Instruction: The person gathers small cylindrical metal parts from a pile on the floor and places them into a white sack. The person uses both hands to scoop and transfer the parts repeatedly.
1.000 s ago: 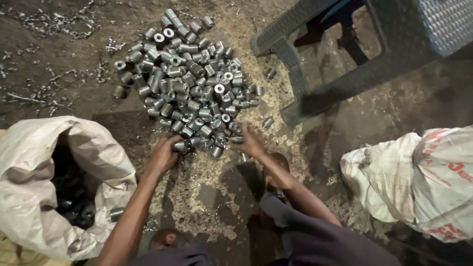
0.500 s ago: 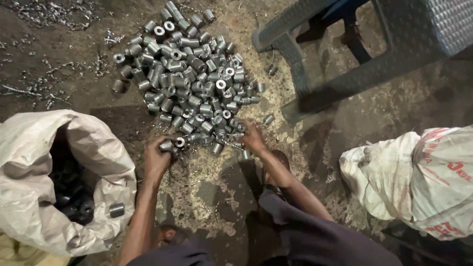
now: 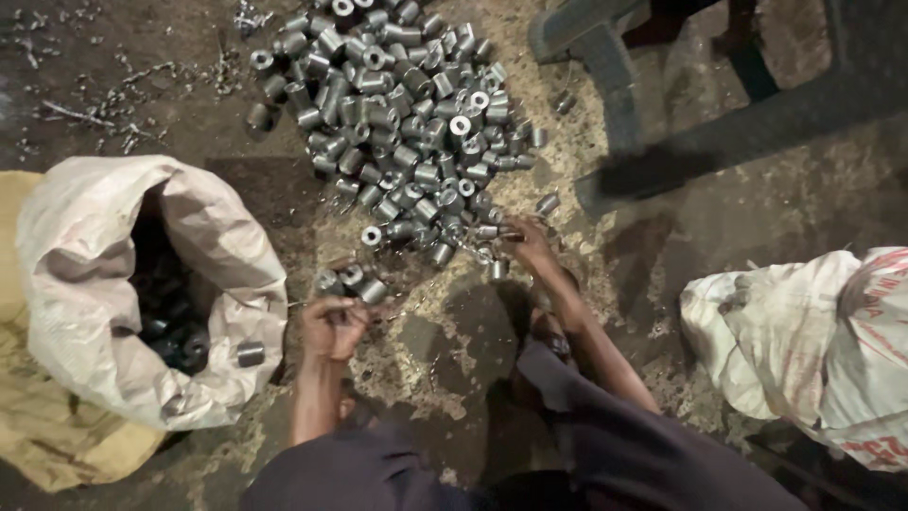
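Left hand grips metal bushings — right hand on pile

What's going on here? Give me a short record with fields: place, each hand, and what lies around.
place: dirt floor strewn with pale shavings
left hand: closed on a few short metal cylinders, near the open sack
right hand: reaching into the near edge of the pile, fingers among the pieces; grip unclear
pile of metal cylinders: grey, hollow, heaped loosely ahead of the person
open white sack: at the left, dark cylinders inside
second white sack: at the right
plastic stool: upper right
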